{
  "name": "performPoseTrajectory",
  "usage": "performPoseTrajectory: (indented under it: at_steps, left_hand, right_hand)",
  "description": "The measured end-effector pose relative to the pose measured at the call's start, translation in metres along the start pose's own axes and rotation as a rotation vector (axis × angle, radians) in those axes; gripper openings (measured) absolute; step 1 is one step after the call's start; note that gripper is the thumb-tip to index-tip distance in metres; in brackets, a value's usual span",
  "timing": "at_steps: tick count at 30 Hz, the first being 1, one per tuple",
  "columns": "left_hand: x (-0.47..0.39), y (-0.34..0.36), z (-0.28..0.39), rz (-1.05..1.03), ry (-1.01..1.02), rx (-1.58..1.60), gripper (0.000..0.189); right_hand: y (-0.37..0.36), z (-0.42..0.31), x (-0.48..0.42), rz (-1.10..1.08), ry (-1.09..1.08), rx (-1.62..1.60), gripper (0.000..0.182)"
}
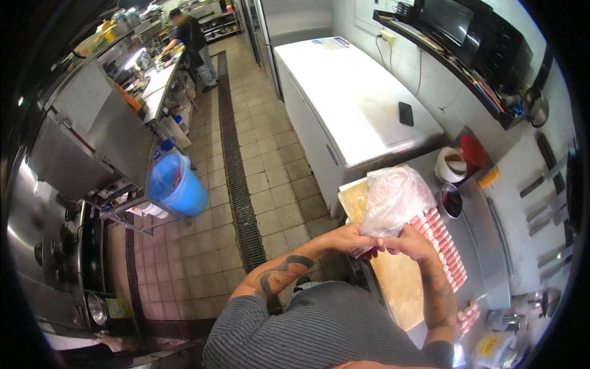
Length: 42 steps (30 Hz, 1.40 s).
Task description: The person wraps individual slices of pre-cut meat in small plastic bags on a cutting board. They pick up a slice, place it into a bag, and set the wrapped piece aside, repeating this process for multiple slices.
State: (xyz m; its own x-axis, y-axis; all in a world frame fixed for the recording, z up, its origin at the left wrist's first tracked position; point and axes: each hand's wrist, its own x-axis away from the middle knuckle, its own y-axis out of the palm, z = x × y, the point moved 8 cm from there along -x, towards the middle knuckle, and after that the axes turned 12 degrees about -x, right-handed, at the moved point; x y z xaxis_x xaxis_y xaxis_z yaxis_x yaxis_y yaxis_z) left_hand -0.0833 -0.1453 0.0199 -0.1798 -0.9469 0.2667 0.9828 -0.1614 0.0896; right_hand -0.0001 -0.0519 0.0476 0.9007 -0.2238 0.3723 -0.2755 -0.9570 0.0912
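My left hand (354, 238) and my right hand (410, 242) meet at the gathered end of a clear plastic bag (397, 198). Both sets of fingers pinch the film there. Pale pink contents fill the bag, though the film blurs what they are. It rests over the far part of a worn, yellowish cutting board (398, 288). Rows of pink and white meat pieces (445, 246), perhaps on skewers, lie along the board's right side. A smaller group of similar pieces (468, 316) sits nearer me on the steel counter (481, 258).
Beyond the board stands a white chest freezer (355, 97) with a phone (405, 114) on its lid. A dark-filled metal bowl (450, 201) and white container (449, 165) flank the bag. Knives (548, 214) hang at right. Far off, a person (193, 44) works at a counter.
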Motion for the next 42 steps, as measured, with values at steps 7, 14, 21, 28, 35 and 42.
performPoseTrajectory:
  at_steps: [7,14,21,28,35,42]
  left_hand:
    - [0.001,0.018,-0.049,-0.078,-0.091,0.091,0.042]
    - [0.003,0.028,-0.046,-0.189,0.115,0.179,0.041]
    - [0.007,0.031,-0.068,-0.217,-0.011,0.245,0.042]
    - [0.003,0.044,-0.053,-0.259,0.019,0.042,0.047]
    - [0.013,0.064,-0.049,-0.453,-0.003,-0.034,0.043]
    - [0.04,0.037,-0.05,-0.184,0.331,0.583,0.046]
  right_hand:
    - [-0.002,0.021,-0.019,0.219,-0.139,-0.318,0.029]
    - [0.004,0.015,-0.019,0.17,-0.037,-0.452,0.033]
    - [0.018,0.011,-0.006,0.018,0.063,-0.028,0.043]
    - [0.01,0.012,-0.006,0.236,-0.259,-0.283,0.034]
    - [-0.028,0.012,-0.019,0.272,-0.251,-0.265,0.029]
    - [-0.104,0.081,-0.017,0.009,0.034,-0.535,0.024]
